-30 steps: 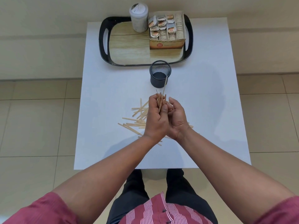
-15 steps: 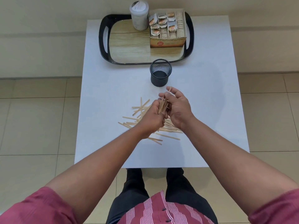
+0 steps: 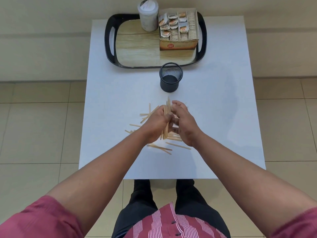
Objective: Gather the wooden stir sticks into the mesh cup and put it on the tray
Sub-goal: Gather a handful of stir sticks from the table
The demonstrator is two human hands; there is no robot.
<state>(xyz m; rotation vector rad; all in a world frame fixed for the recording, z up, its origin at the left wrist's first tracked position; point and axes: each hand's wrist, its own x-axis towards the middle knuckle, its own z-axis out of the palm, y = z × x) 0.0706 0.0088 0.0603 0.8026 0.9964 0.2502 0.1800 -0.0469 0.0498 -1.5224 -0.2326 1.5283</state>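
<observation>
The black wire-mesh cup (image 3: 170, 77) looks empty and stands on the white tabletop (image 3: 223, 117), just short of the black-rimmed wood-patterned tray (image 3: 137, 54) — so gathering is only begun. The left hand (image 3: 157, 125) grips a bundle of thin pale wooden stir sticks (image 3: 166, 121); the right hand (image 3: 184, 124) cups beside it, fingers curled. Many sticks lie scattered beneath both hands — the cup is well beyond them.
</observation>
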